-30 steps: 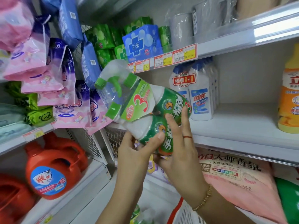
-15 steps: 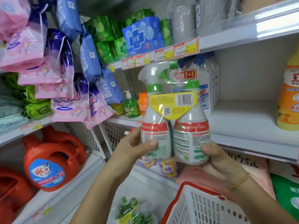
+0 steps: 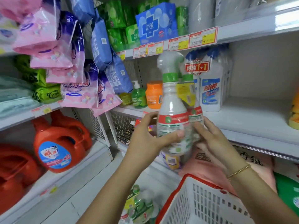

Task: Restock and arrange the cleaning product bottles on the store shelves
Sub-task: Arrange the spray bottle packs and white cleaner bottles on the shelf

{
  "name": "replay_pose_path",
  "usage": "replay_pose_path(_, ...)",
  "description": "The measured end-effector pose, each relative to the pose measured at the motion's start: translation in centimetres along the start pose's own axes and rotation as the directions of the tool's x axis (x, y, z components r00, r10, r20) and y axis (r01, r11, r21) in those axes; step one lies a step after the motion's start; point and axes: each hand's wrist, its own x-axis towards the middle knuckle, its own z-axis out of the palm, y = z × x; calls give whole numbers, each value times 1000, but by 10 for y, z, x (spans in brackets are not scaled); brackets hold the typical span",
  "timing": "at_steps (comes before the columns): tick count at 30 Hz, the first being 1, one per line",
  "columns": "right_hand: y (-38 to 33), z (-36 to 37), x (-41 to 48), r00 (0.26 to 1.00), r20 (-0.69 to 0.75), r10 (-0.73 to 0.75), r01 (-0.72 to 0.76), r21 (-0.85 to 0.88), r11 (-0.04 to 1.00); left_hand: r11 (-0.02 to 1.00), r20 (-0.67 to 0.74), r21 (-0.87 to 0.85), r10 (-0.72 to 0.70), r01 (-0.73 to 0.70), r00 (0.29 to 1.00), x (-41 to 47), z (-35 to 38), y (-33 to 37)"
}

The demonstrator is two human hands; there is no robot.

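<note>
A twin pack of spray bottles (image 3: 171, 110) is held upright in front of the white shelf (image 3: 252, 122), its base lower than the shelf's front edge and its white trigger heads level with the goods standing on the shelf. The two bottles are wrapped together in clear film, with green collars, red-banded labels and a yellow tag between the necks.

The left hand (image 3: 146, 136) grips the nearer bottle: its thumb lies across the label and its fingers curl round the far side. The right hand (image 3: 212, 139) is laid against the other bottle with its fingers reaching up along the side. The blur hides whether they close round it, so I cannot tell. A gold bracelet (image 3: 239, 171) sits on that wrist.

On the white shelf, at its back, stands a pack of blue-capped white bottles (image 3: 210, 94) with a red "1+1" sticker. Toward the shelf's left end stand an orange tub (image 3: 154, 94) and a green pump bottle (image 3: 138, 98). At its right end is a yellow-orange bottle (image 3: 294, 110).

Below the shelf lies a pink bag (image 3: 208, 167), and lower still, nearer the camera, is a white shopping basket (image 3: 202, 201) with a red rim. Below and left of the shelf stand red detergent jugs (image 3: 59, 143).
</note>
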Motion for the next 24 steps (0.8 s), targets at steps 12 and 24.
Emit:
replay_pose_path(12, 16, 20, -13, 862, 182, 473, -503, 193, 843, 982, 96, -146, -108, 122, 989, -5, -16, 15)
replay_pose_path(24, -7, 39, -20, 887, 121, 446, -462, 182, 868, 937, 181, -281, -163, 210, 970, -7, -45, 25)
